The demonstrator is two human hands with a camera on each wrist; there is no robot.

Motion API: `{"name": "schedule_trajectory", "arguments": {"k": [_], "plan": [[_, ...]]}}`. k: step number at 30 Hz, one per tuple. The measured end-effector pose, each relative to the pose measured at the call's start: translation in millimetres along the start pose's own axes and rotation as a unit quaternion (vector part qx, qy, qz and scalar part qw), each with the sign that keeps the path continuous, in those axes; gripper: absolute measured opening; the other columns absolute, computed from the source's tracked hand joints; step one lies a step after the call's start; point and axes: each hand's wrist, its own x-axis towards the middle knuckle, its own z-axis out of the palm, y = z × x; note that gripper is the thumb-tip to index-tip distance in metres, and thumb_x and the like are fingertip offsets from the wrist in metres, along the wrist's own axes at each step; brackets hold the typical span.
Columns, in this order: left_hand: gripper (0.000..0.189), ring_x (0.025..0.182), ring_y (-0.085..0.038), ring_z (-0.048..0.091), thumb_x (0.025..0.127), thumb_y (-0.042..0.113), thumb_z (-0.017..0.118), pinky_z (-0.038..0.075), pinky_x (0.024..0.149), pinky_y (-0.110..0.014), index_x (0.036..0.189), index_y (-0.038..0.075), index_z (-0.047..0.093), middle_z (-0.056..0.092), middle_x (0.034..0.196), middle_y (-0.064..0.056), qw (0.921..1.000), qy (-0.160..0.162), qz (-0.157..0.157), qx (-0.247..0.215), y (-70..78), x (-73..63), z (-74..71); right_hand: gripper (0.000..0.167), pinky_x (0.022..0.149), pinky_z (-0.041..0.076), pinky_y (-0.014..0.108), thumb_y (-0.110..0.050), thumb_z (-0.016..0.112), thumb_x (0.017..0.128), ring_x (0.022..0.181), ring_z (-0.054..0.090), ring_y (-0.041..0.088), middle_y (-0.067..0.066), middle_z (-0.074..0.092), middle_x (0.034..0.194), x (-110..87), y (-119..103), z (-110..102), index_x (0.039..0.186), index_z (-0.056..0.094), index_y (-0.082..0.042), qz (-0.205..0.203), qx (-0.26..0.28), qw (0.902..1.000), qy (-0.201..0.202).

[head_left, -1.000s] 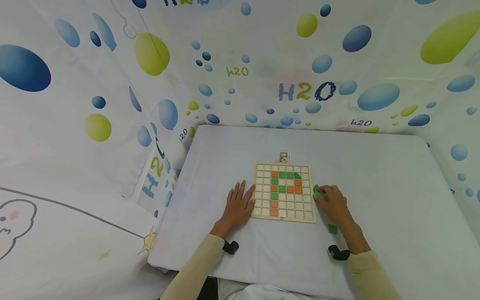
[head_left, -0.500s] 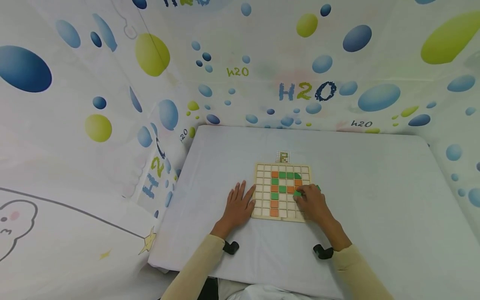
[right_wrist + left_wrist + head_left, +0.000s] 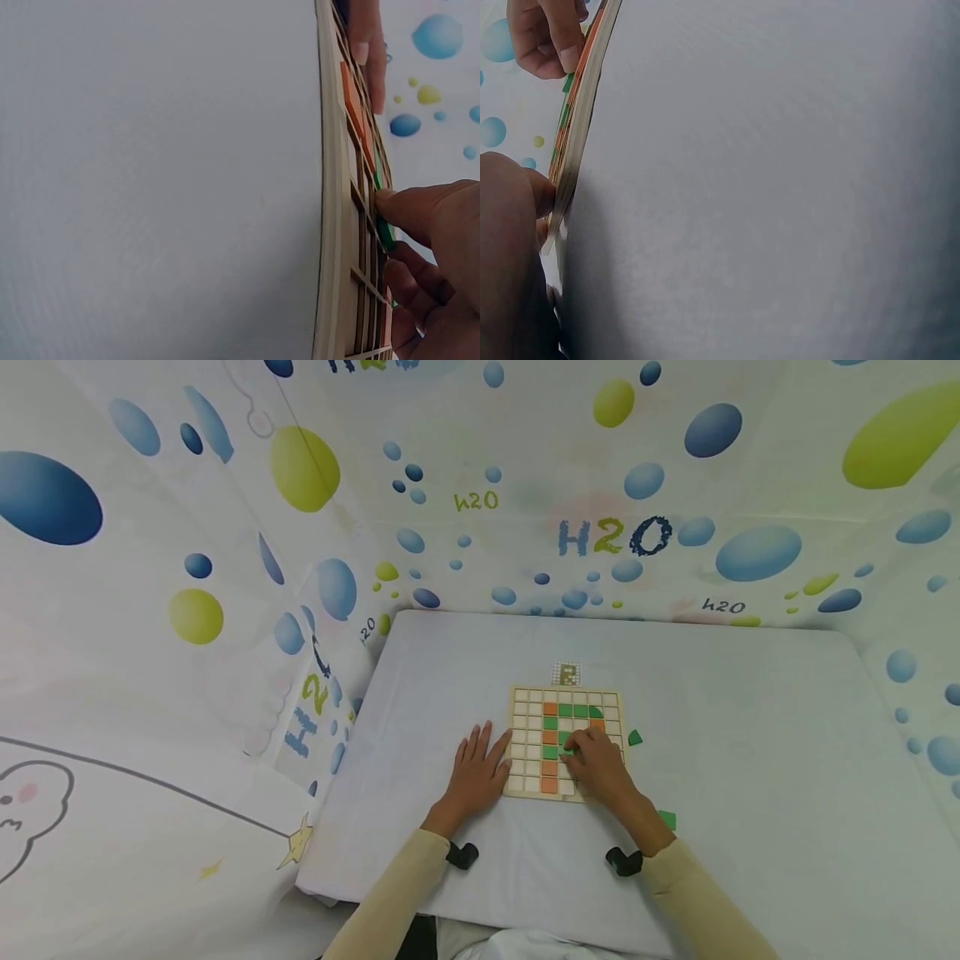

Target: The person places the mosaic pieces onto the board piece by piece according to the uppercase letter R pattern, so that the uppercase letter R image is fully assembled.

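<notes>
A wooden grid board (image 3: 529, 768) lies on the white-covered table, with green and orange tiles set in its squares. My left hand (image 3: 474, 772) rests flat at the board's left edge, fingers spread straight. Over the board's middle, my right hand (image 3: 602, 768) pinches a green tile (image 3: 385, 233) between thumb and fingers, plainest in the right wrist view. That hand covers part of the lower right squares in the head view. A column of tiles, including an orange tile (image 3: 549, 768), runs down the board, and a rounded green tile (image 3: 596, 712) sits at the upper right.
Just behind the board lies a small pattern card (image 3: 566, 673). To the right are a loose pointed green piece (image 3: 635, 737) and a green square tile (image 3: 667, 820), partly behind the right forearm. A printed curtain (image 3: 525, 518) hangs beyond the table.
My right hand has picked up a green tile from the table right of the board and carried it left over the middle squares. My left hand has stayed put.
</notes>
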Motion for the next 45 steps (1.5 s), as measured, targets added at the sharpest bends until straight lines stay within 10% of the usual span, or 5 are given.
{"name": "schedule_trajectory", "arguments": {"k": [29,45], "plan": [[0.059,0.164,-0.037,0.006,0.113,0.040,0.035,0.010,0.129,-0.061,0.169,0.024,0.027,0.010,0.178,-0.014,0.9999,-0.010,-0.006,0.004,0.6,0.3,-1.6,0.017,0.082,0.045,0.045,-0.019,0.079,0.097,0.112,0.061,0.029,0.010,0.067,0.119,-10.3,-7,1,0.110,0.075,-0.010,-0.027,-0.029,0.9990,0.022],[0.057,0.163,-0.039,0.011,0.114,0.041,0.036,0.015,0.127,-0.063,0.169,0.026,0.029,0.015,0.177,-0.015,0.9996,0.018,0.014,0.019,-11.6,4.8,12.3,0.012,0.078,0.043,0.043,-0.009,0.077,0.097,0.094,0.058,0.024,0.010,0.064,0.111,-8.1,-1,2,0.108,0.076,-0.008,-0.028,-0.002,0.9993,0.024]]}}
